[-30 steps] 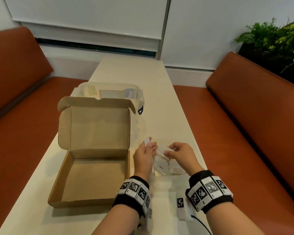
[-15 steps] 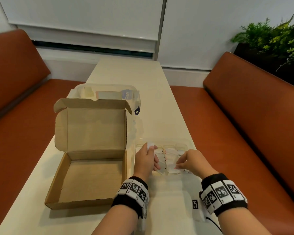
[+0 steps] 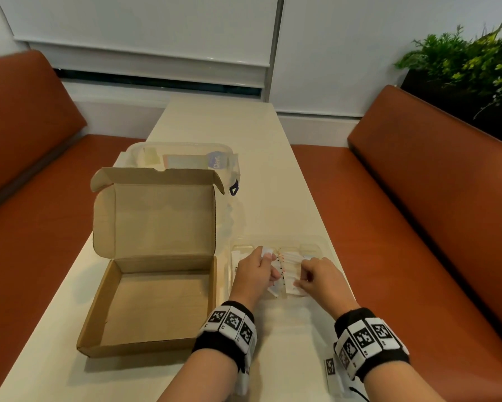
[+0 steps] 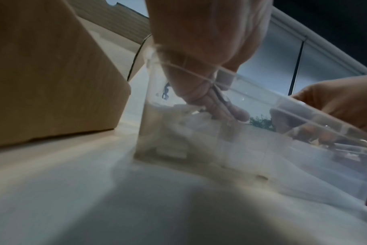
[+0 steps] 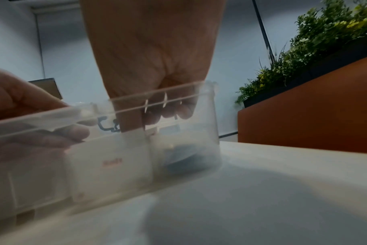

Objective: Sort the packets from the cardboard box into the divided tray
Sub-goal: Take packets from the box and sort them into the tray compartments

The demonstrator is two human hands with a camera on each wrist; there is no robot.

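The open cardboard box [image 3: 157, 300] lies empty on the left of the table. Right of it stands the clear divided tray [image 3: 281, 240] with several white packets [image 3: 290, 265] inside. My left hand [image 3: 258, 271] reaches into the tray's left part and pinches a small white packet [image 3: 266, 250], seen edge-on between thumb and fingers [image 4: 220, 106]. My right hand [image 3: 316, 278] has its fingers [image 5: 170, 112] curled down in the tray and pinches the near end of a white packet [image 3: 297, 288]. A packet with red print [image 5: 113, 162] lies against the tray wall [image 5: 178, 165].
A clear lidded container [image 3: 183, 158] stands behind the box's raised lid [image 3: 157, 216]. Orange benches [image 3: 417, 227] flank the narrow table [image 3: 273, 175]. A green plant [image 3: 461, 59] sits at the back right. The box side [image 4: 52, 74] stands close to the tray's left wall.
Both hands came down from above the tray into it. The right hand lowered its white packet among those in the tray. The left hand still holds its packet.
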